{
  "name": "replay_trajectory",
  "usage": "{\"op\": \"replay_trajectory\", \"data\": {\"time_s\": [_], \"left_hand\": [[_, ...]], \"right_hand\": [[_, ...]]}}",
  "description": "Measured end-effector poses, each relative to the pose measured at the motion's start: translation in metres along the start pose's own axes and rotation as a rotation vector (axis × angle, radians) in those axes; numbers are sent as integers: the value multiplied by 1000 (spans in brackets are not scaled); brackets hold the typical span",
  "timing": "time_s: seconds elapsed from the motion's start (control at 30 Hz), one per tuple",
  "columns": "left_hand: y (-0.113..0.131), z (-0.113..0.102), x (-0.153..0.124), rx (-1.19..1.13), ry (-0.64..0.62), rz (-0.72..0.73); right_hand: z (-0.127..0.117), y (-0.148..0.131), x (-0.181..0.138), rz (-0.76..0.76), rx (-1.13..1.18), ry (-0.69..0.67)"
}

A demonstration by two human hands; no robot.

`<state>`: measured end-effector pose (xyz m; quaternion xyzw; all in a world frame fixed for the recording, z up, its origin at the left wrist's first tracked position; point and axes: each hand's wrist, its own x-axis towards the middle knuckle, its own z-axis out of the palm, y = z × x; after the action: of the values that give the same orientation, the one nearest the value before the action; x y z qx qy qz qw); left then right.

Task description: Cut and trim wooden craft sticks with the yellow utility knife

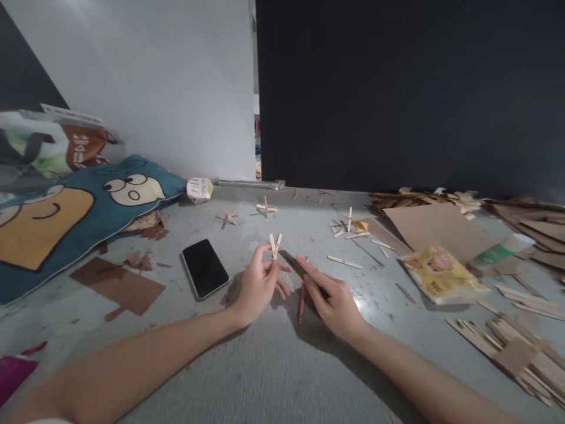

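Note:
My left hand point(259, 284) pinches two short wooden sticks point(275, 245) that stand up in a V from my fingertips. Just to its right, my right hand point(332, 297) is closed round a dark slim tool point(295, 264) whose tip points up-left towards the base of the sticks. Under the right hand a red pencil-like stick point(302, 303) lies on the grey floor point(273, 365). Both hands are low over the floor, close together.
A black phone point(205, 268) lies left of my hands. A teal cartoon cushion point(66, 218) and brown card scraps point(119, 285) are at the left. Loose sticks point(348, 227), a yellow packet point(441, 274), cardboard sheets point(436, 227) and stick bundles point(512, 350) fill the right.

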<state>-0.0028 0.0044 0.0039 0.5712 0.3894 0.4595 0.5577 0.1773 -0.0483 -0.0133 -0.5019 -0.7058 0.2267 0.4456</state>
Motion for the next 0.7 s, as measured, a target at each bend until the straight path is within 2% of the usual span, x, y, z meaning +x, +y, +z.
{"op": "replay_trajectory", "data": {"time_s": [0.47, 0.7], "left_hand": [[-7, -2, 0, 92, -43, 39], [-12, -3, 2, 133, -69, 36]], "right_hand": [[1, 1, -2, -59, -34, -14], [1, 0, -2, -15, 6, -16]]}}
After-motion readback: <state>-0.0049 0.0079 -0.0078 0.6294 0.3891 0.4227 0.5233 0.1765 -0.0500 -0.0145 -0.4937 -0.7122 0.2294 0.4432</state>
